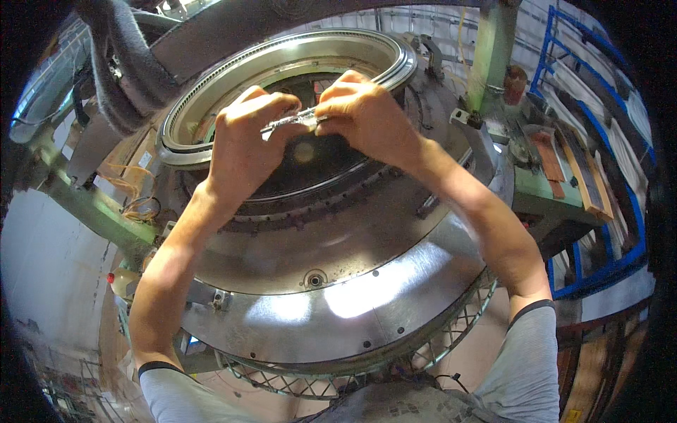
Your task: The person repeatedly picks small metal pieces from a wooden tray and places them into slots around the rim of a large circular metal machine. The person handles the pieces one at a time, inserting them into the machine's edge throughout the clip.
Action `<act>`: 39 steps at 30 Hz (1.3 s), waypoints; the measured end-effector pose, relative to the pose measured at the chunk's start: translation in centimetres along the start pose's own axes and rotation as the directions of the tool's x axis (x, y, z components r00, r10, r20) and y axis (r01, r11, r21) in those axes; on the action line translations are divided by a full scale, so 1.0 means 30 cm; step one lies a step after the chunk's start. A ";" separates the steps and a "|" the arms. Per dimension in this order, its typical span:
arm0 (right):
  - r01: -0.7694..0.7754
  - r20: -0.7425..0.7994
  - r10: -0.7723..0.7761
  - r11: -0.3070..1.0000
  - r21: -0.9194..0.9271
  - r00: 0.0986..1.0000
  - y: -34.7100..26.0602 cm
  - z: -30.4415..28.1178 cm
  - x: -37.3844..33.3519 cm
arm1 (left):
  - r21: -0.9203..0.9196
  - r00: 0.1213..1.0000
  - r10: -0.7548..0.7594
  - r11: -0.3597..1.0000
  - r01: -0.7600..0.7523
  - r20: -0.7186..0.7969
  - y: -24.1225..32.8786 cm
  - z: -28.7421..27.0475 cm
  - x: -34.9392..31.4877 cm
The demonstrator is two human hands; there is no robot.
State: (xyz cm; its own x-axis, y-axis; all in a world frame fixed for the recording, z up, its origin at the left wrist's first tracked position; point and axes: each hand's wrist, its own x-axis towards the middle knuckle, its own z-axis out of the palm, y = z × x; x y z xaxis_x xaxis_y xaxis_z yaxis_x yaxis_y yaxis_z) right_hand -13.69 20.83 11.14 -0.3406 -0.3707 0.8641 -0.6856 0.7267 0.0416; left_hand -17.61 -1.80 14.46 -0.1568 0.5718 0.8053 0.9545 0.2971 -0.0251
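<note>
Both my hands are raised over the middle of a large round metal machine. Between them is a small, narrow, shiny metal piece [293,121], slightly tilted, its exact kind too small to make out. My left hand [247,134] is closed with its fingertips at the left end of the piece. My right hand [367,113] pinches the other end with bent fingers. Behind and below the hands lies a wide metal ring [407,62] with a finely toothed rim, tilted around a dark opening. My fingers partly hide the piece.
A broad polished metal ring plate [367,296] curves in front of me. Green machine posts [492,56] stand at the right and left. Dark padded hoses [116,70] hang at upper left. A wooden-edged box [585,173] and a blue rack [642,233] are at right.
</note>
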 end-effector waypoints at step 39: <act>-0.017 0.099 0.024 0.997 -0.070 0.995 -0.109 0.085 0.075 | -0.045 0.978 -0.205 0.977 0.206 0.036 -0.009 -0.043 -0.129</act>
State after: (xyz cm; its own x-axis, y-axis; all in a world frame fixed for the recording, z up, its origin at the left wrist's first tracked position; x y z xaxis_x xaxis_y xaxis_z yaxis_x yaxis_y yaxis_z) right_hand -13.86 16.15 11.69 -0.4193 -0.4088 0.8106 -0.6328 0.7718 0.0619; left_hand -16.93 -5.08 12.11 -0.3579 0.5257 0.7717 0.9120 0.3743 0.1679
